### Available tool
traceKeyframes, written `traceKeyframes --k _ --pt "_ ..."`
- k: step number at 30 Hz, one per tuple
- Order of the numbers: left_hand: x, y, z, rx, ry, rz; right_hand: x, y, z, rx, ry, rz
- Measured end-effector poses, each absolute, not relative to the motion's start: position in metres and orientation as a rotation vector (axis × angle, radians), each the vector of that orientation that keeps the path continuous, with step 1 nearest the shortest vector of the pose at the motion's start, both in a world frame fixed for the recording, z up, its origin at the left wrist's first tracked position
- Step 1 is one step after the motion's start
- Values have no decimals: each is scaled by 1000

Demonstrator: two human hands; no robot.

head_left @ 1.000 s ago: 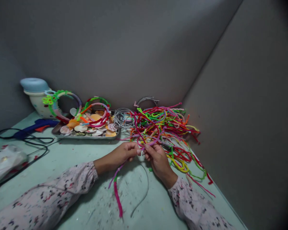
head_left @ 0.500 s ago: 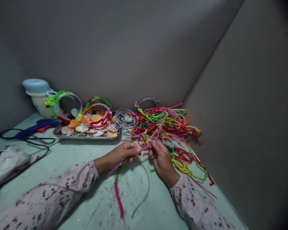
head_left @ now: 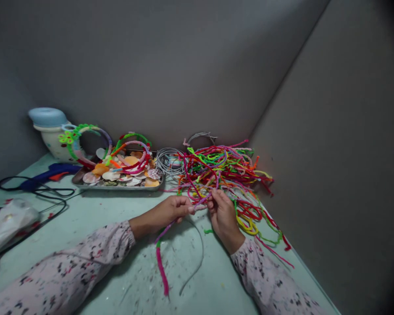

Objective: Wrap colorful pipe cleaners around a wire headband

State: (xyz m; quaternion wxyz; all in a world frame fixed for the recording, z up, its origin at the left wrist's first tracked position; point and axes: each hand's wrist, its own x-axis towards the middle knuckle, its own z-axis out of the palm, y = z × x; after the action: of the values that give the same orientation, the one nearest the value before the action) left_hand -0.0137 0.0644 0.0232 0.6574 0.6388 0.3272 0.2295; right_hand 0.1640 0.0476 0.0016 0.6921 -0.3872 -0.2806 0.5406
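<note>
My left hand (head_left: 179, 209) pinches a purple pipe cleaner (head_left: 202, 201), whose tail slants down to the left below the fingers. A short way to the right, my right hand (head_left: 220, 210) is closed on the same pipe cleaner. Under my left hand lies a grey wire (head_left: 202, 253) curving along the table; one part is wrapped in green and magenta pipe cleaner (head_left: 162, 271). Whether the purple piece touches that wire is hidden by my fingers. Just beyond my right hand spreads a tangled heap of colourful pipe cleaners (head_left: 223, 162).
A metal tray (head_left: 118, 188) holds shells and decorated hoops (head_left: 139, 144). Coiled grey wire (head_left: 169, 159) sits between tray and heap. On the left are a lidded jar (head_left: 49, 127), a blue glue gun (head_left: 41, 178) with black cord and a white plastic bag (head_left: 15, 221). Walls rise behind and right.
The purple pipe cleaner has slid through my left hand toward the right, so its left tail is shorter. My right hand has shifted slightly, and the view moved a little.
</note>
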Motion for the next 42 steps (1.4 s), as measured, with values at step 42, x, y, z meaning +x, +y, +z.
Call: traceKeyframes --k 42 --pt "-22 74 10 1336 700 412 208 67 -4 -911 -551 880"
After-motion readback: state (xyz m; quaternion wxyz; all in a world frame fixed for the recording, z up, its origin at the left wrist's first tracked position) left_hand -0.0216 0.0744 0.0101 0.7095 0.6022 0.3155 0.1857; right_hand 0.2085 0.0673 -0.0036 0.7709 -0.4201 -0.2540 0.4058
